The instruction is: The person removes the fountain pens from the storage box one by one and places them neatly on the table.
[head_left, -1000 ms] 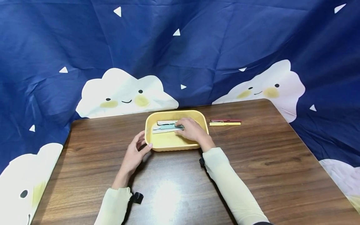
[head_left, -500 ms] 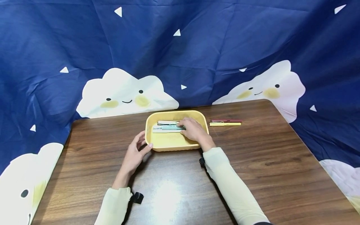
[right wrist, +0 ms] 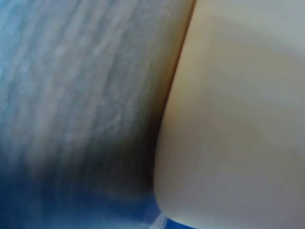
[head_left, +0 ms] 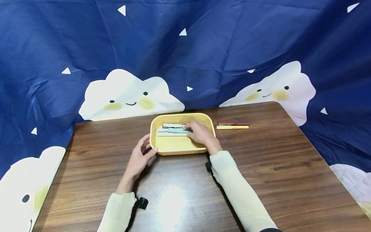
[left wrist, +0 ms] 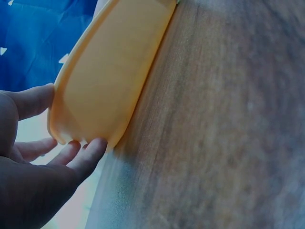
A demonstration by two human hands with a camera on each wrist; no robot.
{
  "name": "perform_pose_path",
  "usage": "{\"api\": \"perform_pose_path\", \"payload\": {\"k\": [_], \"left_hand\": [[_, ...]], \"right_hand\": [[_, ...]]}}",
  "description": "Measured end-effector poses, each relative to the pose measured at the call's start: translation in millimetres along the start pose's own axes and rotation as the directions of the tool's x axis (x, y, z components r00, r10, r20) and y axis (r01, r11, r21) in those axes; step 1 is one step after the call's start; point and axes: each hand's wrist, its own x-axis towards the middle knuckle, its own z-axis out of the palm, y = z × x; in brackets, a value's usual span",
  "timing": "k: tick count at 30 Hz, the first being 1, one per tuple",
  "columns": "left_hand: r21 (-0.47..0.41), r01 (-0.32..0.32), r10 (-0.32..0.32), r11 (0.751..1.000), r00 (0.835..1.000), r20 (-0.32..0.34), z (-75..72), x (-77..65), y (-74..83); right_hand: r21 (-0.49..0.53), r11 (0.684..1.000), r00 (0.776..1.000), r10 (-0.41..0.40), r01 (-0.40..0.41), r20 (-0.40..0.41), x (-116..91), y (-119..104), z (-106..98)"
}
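Shifted slightly right in the head view over the last second: the person's right hand [head_left: 200,132] and the slim teal pen [head_left: 176,130] it pinches, while the left hand [head_left: 139,158] has stayed put. Going left to right, that left hand comes out of a loose cream sleeve [head_left: 118,209], thumb on the rim and fingers bent round the outside of a shallow yellow tray [head_left: 174,147], gripping its near-left corner. Tray's smooth, plastic-looking, a rounded rectangle sitting centre frame. Inside it, the teal pen lies between a white clip pen [head_left: 173,125] at the back and a straight white pen [head_left: 172,134] in front. Right hand reaches over the right rim, thumb and fingers closed on the teal pen's right end. Right wrist view is blurry, no fingers visible. Just right of the tray, a slim dark red pen [head_left: 239,123] and a glossy yellow pen [head_left: 232,127] lie side by side on a brown wood-grain table [head_left: 261,161]. Creased navy cloth with smiley clouds [head_left: 203,48] fills the upper frame.
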Motion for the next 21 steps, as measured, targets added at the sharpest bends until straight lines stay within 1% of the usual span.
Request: {"api": "perform_pose_path", "payload": {"k": [8, 21], "left_hand": [[0.000, -0.007, 0.007, 1.000, 1.000, -0.002, -0.2, 0.2, -0.6], [-0.004, -0.008, 0.008, 1.000, 1.000, -0.005, -0.7, 1.1, -1.6]], "right_hand": [[0.031, 1.000, 1.000, 0.006, -0.006, -0.006, -0.9, -1.9, -1.2], [0.111, 0.994, 1.000, -0.020, 0.022, -0.024, -0.4, -2.7, -1.8]]}}
